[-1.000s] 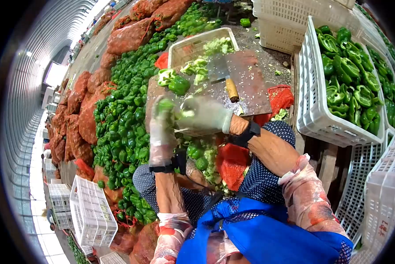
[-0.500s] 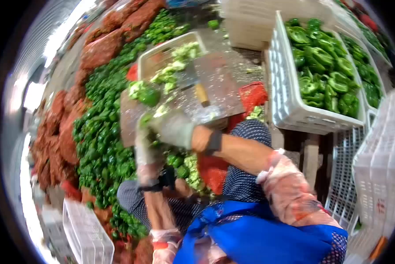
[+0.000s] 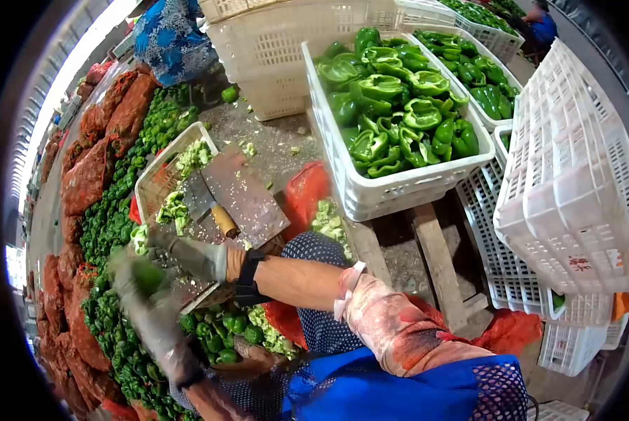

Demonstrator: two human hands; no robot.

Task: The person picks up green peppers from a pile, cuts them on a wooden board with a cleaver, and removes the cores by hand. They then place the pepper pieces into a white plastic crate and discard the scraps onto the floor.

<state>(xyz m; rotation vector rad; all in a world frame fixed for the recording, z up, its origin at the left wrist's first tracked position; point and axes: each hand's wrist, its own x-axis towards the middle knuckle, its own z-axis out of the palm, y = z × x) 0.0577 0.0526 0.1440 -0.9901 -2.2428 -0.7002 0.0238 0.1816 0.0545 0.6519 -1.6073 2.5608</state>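
My left hand [image 3: 143, 298], in a pale work glove and blurred by motion, is closed on a green bell pepper [image 3: 148, 276] at the near-left side of the cutting board. My right hand [image 3: 188, 256], gloved too, reaches across the board's near part, its fingers smeared close to the pepper and a pale pepper core [image 3: 140, 239]. On the speckled cutting board [image 3: 248, 193] lies a cleaver [image 3: 201, 198] with a wooden handle. Pale cores [image 3: 174, 209] sit at the board's far-left edge, beside a cream tray [image 3: 148, 184] holding more of them.
Loose green peppers [image 3: 111, 238] spread along the left, beside red mesh sacks [image 3: 86, 175]. On the right stands a white crate [image 3: 398, 193] of halved peppers on a wooden pallet [image 3: 437, 270]. Stacked crates [image 3: 570, 189] stand farther right. A person in blue patterned clothing [image 3: 174, 42] is at the back.
My view has swung right, bringing more crates in. Both hands have moved from close together to slightly apart, the pepper now in my left hand. The cleaver still lies on the board.
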